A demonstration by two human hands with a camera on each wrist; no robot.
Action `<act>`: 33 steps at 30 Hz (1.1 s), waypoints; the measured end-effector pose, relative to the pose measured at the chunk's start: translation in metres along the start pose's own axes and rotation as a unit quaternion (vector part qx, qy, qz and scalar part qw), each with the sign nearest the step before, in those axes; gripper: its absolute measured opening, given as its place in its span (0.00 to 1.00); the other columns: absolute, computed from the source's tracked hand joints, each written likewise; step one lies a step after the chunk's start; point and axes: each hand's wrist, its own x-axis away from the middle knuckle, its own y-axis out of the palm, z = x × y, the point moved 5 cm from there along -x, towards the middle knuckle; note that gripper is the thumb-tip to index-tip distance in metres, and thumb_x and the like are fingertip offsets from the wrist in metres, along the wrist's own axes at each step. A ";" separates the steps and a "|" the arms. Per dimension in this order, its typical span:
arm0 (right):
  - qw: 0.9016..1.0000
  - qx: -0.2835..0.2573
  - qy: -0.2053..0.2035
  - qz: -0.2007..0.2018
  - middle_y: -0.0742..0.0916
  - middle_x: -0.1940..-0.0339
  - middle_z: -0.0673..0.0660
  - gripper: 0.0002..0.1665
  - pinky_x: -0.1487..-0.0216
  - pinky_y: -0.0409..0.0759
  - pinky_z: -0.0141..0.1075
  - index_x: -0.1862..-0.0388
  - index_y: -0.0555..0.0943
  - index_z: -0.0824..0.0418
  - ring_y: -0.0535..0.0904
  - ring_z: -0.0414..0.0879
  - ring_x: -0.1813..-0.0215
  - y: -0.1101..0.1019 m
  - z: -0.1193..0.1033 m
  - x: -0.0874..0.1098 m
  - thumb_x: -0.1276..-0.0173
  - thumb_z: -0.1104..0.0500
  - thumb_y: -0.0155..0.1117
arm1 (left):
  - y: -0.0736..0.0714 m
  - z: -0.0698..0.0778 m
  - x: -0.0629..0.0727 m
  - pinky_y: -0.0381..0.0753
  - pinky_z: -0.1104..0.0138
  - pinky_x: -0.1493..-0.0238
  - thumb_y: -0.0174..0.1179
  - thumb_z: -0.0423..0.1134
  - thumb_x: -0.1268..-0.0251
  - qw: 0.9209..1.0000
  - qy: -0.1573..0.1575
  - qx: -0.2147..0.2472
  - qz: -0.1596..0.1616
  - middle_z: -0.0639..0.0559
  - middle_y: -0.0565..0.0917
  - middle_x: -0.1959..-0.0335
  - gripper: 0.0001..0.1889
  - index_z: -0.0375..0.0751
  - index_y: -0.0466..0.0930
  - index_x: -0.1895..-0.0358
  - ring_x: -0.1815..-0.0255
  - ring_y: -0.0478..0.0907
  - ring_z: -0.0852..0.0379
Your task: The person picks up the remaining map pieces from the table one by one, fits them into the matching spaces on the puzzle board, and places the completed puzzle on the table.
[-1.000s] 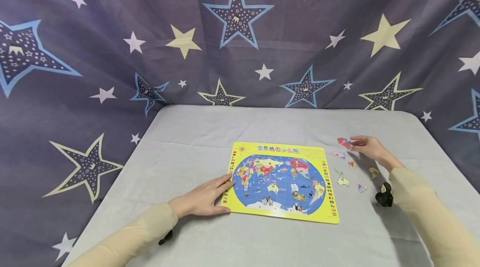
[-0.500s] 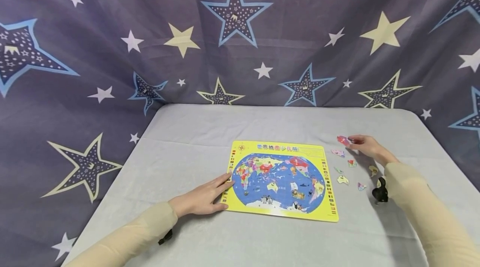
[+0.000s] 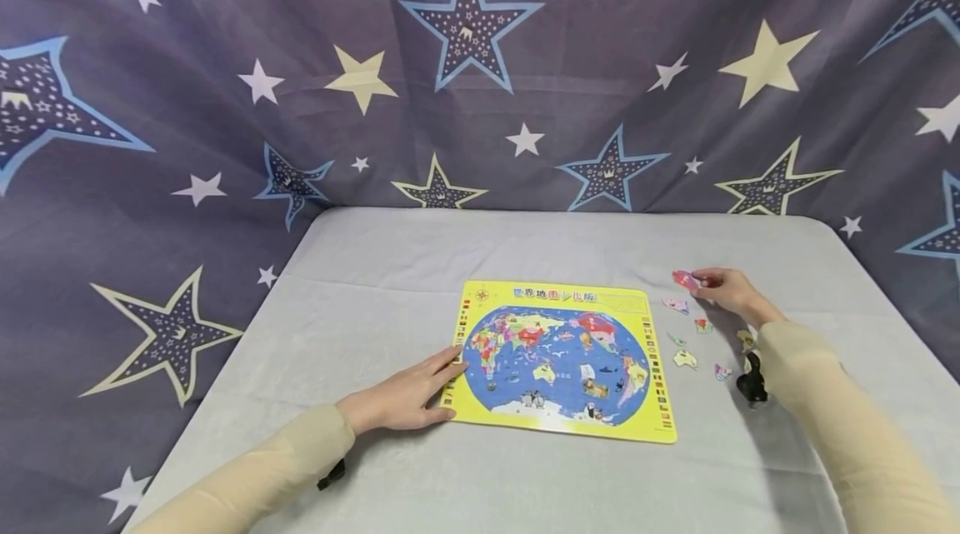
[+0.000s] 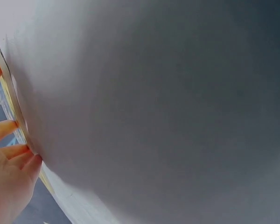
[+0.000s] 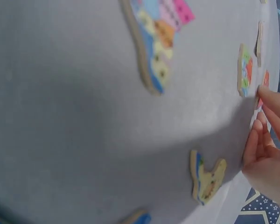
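Note:
A yellow-bordered world map puzzle board lies flat on the table. My left hand rests at its left edge, fingertips on the border; in the left wrist view, the fingers touch the board's side. To the right of the board, my right hand pinches a red puzzle piece between thumb and fingers. The right wrist view shows that red piece partly hidden by the fingertips.
Several loose puzzle pieces lie right of the board, among them a pink one, a red-green one and a pale yellow one. A black device is at the right wrist. A star-patterned curtain hangs behind the grey table.
The right sleeve and wrist have shifted slightly left, while the hand keeps its pinch on the red puzzle piece. The left hand stays on the board's edge. The head view has shifted slightly.

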 end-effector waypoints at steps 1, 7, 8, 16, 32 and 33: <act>1.000 -0.006 -0.001 0.000 0.77 0.66 0.59 0.29 0.70 0.70 0.26 0.43 0.64 0.79 0.68 0.39 0.67 0.000 0.000 0.000 0.40 0.64 0.57 | 0.000 0.000 0.000 0.56 0.59 0.36 0.49 0.53 0.39 1.000 -0.001 -0.001 -0.001 0.46 0.43 0.29 0.35 0.41 0.52 0.32 0.30 0.43 0.51; 0.999 -0.032 0.000 0.005 0.74 0.70 0.54 0.28 0.73 0.69 0.27 0.44 0.64 0.77 0.66 0.36 0.72 0.002 0.000 0.000 0.41 0.66 0.57 | 0.000 0.001 0.001 0.55 0.59 0.36 0.49 0.54 0.39 1.000 -0.007 0.004 -0.006 0.46 0.43 0.29 0.35 0.41 0.52 0.32 0.30 0.43 0.51; 0.999 -0.035 -0.002 0.008 0.74 0.69 0.55 0.28 0.73 0.69 0.27 0.44 0.64 0.77 0.66 0.36 0.72 0.002 0.000 0.000 0.42 0.66 0.57 | 0.000 0.001 0.001 0.55 0.59 0.36 0.49 0.54 0.39 1.000 -0.008 0.005 -0.007 0.46 0.43 0.29 0.35 0.41 0.52 0.32 0.30 0.43 0.51; 0.999 -0.033 -0.010 0.023 0.76 0.68 0.61 0.26 0.74 0.68 0.28 0.46 0.62 0.76 0.67 0.37 0.73 0.002 -0.004 0.002 0.43 0.70 0.57 | -0.001 0.001 0.001 0.56 0.59 0.36 0.50 0.54 0.39 1.000 -0.009 0.005 -0.008 0.47 0.43 0.29 0.36 0.41 0.52 0.32 0.31 0.44 0.51; 0.997 -0.062 0.010 0.037 0.82 0.70 0.55 0.20 0.74 0.76 0.31 0.48 0.69 0.78 0.73 0.35 0.72 -0.010 -0.005 0.009 0.38 0.69 0.51 | -0.001 0.001 -0.001 0.57 0.58 0.37 0.50 0.55 0.40 1.000 -0.010 0.000 -0.010 0.45 0.44 0.30 0.36 0.41 0.53 0.32 0.31 0.45 0.50; 0.997 -0.061 0.010 0.038 0.82 0.70 0.55 0.21 0.74 0.76 0.31 0.47 0.69 0.78 0.73 0.36 0.72 -0.012 -0.005 0.010 0.38 0.68 0.51 | -0.002 0.001 -0.001 0.58 0.58 0.37 0.50 0.55 0.40 1.000 -0.009 -0.001 -0.009 0.45 0.44 0.30 0.36 0.41 0.53 0.32 0.31 0.45 0.50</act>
